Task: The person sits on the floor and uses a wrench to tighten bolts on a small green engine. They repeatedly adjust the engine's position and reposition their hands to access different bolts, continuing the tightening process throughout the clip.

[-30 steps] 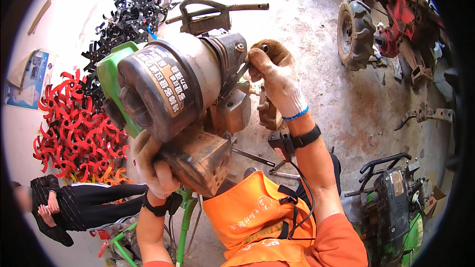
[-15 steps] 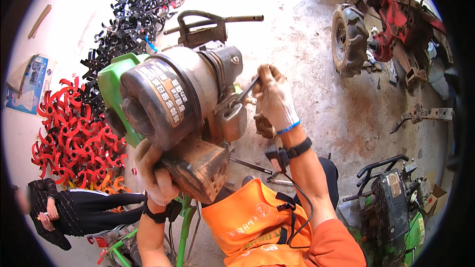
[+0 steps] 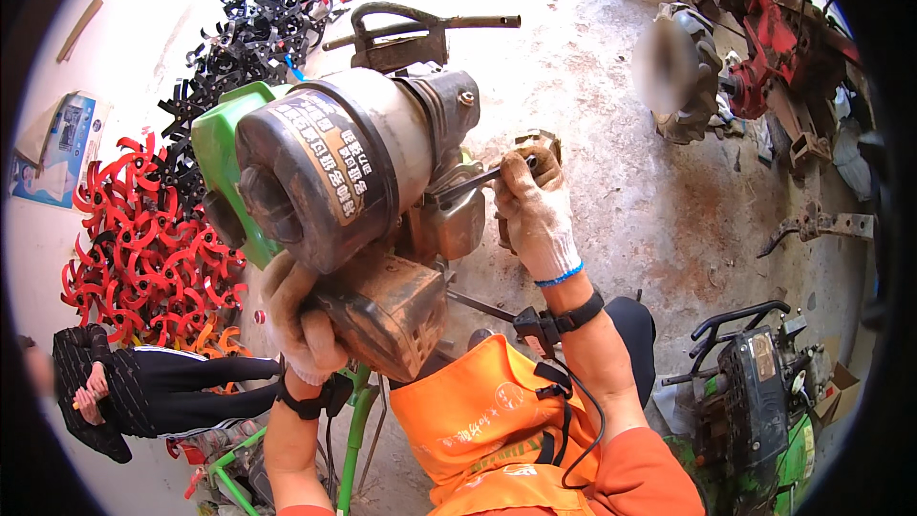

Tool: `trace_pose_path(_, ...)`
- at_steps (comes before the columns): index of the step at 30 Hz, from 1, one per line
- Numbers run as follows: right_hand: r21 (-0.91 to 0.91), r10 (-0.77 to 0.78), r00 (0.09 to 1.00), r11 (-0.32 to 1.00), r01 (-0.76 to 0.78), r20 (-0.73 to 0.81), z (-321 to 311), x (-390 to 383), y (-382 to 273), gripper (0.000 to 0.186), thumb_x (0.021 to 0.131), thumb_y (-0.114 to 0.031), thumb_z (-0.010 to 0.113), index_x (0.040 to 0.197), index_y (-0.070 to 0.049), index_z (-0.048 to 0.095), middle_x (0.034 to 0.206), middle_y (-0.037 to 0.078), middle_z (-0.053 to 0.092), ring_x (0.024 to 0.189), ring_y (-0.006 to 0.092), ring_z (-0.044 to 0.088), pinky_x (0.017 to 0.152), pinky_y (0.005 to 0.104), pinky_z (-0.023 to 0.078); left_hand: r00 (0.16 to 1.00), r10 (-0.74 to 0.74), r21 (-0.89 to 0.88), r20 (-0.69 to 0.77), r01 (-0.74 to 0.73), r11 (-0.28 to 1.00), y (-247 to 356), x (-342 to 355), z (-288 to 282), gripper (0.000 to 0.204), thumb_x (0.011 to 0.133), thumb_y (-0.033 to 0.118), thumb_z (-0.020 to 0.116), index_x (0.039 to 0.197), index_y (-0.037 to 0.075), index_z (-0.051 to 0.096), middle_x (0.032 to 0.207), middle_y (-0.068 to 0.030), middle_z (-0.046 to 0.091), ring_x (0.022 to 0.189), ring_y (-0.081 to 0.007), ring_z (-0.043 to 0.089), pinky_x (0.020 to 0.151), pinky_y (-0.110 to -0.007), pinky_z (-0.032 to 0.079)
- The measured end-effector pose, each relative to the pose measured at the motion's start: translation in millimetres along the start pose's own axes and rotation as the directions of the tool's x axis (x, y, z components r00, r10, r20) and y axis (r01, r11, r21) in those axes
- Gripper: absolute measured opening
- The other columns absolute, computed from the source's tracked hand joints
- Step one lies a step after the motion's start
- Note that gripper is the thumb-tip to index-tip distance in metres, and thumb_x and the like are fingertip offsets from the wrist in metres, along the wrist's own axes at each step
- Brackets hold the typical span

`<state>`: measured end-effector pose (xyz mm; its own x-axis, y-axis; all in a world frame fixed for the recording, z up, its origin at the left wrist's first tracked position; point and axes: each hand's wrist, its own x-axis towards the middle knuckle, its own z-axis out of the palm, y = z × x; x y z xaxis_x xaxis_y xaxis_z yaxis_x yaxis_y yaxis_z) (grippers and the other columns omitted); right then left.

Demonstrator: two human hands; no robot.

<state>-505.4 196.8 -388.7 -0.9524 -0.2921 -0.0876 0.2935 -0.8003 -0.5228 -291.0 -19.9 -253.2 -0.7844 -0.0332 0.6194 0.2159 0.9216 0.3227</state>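
A small engine with a black round air filter housing and a green cover stands before me. My left hand, in a dirty white work glove, is closed around the left edge of its rusty box-shaped part. My right hand, gloved too, grips a slim dark metal wrench. The wrench slants down left to the metal bowl-shaped part on the engine's right side. Its working end is hard to make out there.
Red curved tiller blades and black ones lie heaped at left. Another person is at the lower left. A tractor wheel stands at upper right, a green-and-black machine at lower right. A metal handle frame lies beyond the engine.
My right hand has moved slightly down, and the wrench now lies flatter against the engine's side. My left hand keeps its hold on the box-shaped part.
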Motion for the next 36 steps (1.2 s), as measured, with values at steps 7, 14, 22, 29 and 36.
trace_pose_path(7, -0.024, -0.050, 0.998, 0.999, 0.049, -0.043, 3, -1, 1, 0.017, 0.107, -0.015, 0.080, 0.115, -0.013, 0.066, 0.091, -0.002, 0.067, 0.072, 0.0074, 0.058, 0.060, 0.0225, 0.045, 1.000, 0.007, 0.024, 0.020, -0.007, 1.000, 2, 1, -1, 0.049, 0.106, 0.019, 0.045, 0.146, -0.002, 0.064, 0.154, -0.0254, 0.058, 0.139, -0.0375, 0.059, 0.119, -0.049, 0.045)
trace_pose_path(14, -0.114, -0.030, 0.994, 0.993, 0.018, -0.105, 7, -1, -4, 0.026, 0.103, -0.024, 0.086, 0.115, -0.007, 0.069, 0.096, 0.002, 0.076, 0.076, 0.0097, 0.071, 0.066, 0.0252, 0.059, 1.000, -0.002, 0.033, 0.027, 0.002, 0.999, 5, 5, -1, 0.048, 0.106, 0.020, 0.045, 0.143, -0.003, 0.064, 0.154, -0.0252, 0.059, 0.138, -0.0371, 0.060, 0.118, -0.049, 0.045)
trace_pose_path(22, -0.271, -0.081, 0.976, 0.953, 0.136, 0.203, 33, 49, -45, 0.027, 0.098, -0.018, 0.091, 0.115, -0.004, 0.077, 0.097, 0.003, 0.080, 0.075, 0.0062, 0.068, 0.063, 0.0228, 0.056, 0.999, 0.002, 0.032, 0.036, -0.004, 0.999, 2, 3, -3, 0.049, 0.106, 0.022, 0.046, 0.143, -0.003, 0.065, 0.153, -0.0256, 0.060, 0.137, -0.0377, 0.061, 0.118, -0.049, 0.045)
trace_pose_path(29, -0.239, -0.001, 0.957, 0.968, 0.073, 0.289, 27, 67, -43, 0.021, 0.103, -0.019, 0.085, 0.115, -0.006, 0.074, 0.090, 0.002, 0.076, 0.065, 0.0081, 0.064, 0.057, 0.0233, 0.051, 1.000, 0.010, 0.015, 0.022, -0.010, 1.000, 3, 7, -2, 0.048, 0.106, 0.021, 0.046, 0.142, -0.003, 0.066, 0.151, -0.0268, 0.061, 0.138, -0.0383, 0.061, 0.119, -0.048, 0.044)
trace_pose_path(36, -0.037, -0.013, 0.981, 0.999, 0.021, 0.195, 28, 60, -13, 0.026, 0.104, -0.028, 0.085, 0.113, -0.006, 0.075, 0.093, 0.001, 0.076, 0.073, 0.0066, 0.067, 0.062, 0.0231, 0.054, 0.999, 0.017, 0.030, 0.035, -0.018, 0.999, 2, 6, -4, 0.048, 0.106, 0.021, 0.046, 0.143, -0.003, 0.065, 0.151, -0.0268, 0.062, 0.139, -0.0387, 0.060, 0.119, -0.049, 0.044)
